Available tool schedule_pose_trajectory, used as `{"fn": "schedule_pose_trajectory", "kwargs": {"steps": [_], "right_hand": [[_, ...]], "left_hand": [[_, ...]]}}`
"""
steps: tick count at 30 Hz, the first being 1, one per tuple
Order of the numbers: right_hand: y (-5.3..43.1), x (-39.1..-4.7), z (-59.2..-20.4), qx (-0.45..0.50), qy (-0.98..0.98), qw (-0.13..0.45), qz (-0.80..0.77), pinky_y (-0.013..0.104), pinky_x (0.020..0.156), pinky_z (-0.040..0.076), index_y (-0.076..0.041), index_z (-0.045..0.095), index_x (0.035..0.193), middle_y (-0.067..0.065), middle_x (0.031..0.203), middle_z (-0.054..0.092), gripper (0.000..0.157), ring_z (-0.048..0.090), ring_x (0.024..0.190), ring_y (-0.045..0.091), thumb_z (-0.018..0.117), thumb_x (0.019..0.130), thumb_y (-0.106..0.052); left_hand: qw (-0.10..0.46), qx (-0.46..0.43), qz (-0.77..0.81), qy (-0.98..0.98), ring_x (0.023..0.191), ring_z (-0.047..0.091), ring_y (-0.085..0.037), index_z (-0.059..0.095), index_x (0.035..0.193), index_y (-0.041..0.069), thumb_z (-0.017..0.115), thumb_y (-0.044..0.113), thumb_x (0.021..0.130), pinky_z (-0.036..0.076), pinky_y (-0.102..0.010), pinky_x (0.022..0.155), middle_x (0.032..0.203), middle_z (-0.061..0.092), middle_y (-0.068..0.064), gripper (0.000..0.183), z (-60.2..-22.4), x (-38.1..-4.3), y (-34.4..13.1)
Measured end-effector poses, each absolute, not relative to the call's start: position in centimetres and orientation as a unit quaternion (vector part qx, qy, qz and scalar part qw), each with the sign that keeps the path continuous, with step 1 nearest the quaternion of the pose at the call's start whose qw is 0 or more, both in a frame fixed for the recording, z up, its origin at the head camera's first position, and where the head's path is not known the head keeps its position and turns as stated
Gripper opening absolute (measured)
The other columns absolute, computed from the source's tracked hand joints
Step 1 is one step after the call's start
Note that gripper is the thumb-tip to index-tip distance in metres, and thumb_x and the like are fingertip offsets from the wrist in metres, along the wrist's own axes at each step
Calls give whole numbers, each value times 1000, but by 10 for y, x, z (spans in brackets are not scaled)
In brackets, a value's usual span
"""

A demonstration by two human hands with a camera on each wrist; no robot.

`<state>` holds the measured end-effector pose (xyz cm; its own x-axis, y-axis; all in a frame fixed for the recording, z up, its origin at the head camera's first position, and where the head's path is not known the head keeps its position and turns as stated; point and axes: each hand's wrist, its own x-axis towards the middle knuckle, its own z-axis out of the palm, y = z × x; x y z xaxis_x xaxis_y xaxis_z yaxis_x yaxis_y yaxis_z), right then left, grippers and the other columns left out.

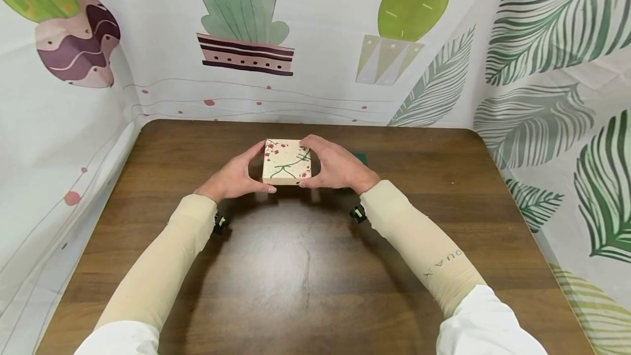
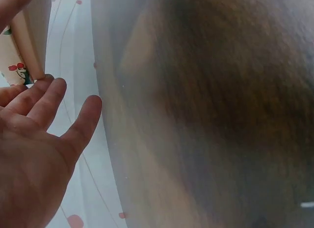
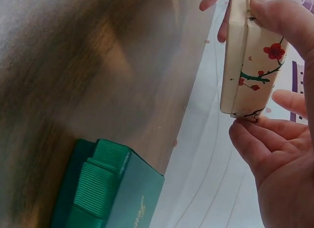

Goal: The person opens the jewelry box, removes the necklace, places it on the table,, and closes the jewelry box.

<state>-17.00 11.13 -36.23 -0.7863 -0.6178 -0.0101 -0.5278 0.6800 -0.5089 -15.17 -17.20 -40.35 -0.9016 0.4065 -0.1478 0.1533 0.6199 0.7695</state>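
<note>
A small cream box [image 1: 288, 159] with red blossoms and green branches on it is held up between both hands, above the far part of the table. My left hand [image 1: 238, 176] grips its left side, thumb at the front corner and fingertips at the back; the left wrist view catches only the lower edge of the cream box [image 2: 30, 39] against the fingertips. On the other side my right hand [image 1: 339, 164] pinches the box between thumb and fingers. A seam between lid and base runs along the side of the cream box [image 3: 252, 66] in the right wrist view.
A green box [image 3: 142, 188] with a ribbed band and gold script stands on the brown wooden table [image 1: 305, 267], mostly hidden behind my right hand in the head view. White cloth [image 1: 330, 70] printed with cacti and leaves hangs around the table's back and sides.
</note>
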Motion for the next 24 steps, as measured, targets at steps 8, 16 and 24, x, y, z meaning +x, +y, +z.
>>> {"fn": "schedule_pose_trajectory", "kwargs": {"steps": [8, 16, 24], "right_hand": [[114, -171, -355, -319, 908, 83, -259, 41, 111, 48, -9, 47, 148, 5, 148, 55, 91, 58, 130, 27, 92, 76, -41], [114, -170, -350, -320, 908, 75, -261, 41, 111, 48, -10, 49, 146, 5, 149, 55, 88, 58, 130, 28, 92, 75, -40], [112, -169, -348, -329, 905, 69, -261, 40, 110, 48, -12, 52, 142, 3, 145, 57, 83, 59, 124, 23, 92, 75, -41]], "left_hand": [[148, 170, 443, 868, 154, 37, -34, 11, 169, 16, 95, 29, 76, 30, -56, 126, 171, 30, -10, 127, -398, -151, -169], [139, 172, 468, 856, 146, 48, -33, 9, 169, 16, 95, 32, 76, 36, -55, 122, 167, 39, -9, 127, -395, -149, -168], [125, 166, 482, 851, 139, 55, -37, 13, 169, 15, 95, 26, 77, 43, -53, 117, 167, 39, -9, 124, -394, -146, -168]]}}
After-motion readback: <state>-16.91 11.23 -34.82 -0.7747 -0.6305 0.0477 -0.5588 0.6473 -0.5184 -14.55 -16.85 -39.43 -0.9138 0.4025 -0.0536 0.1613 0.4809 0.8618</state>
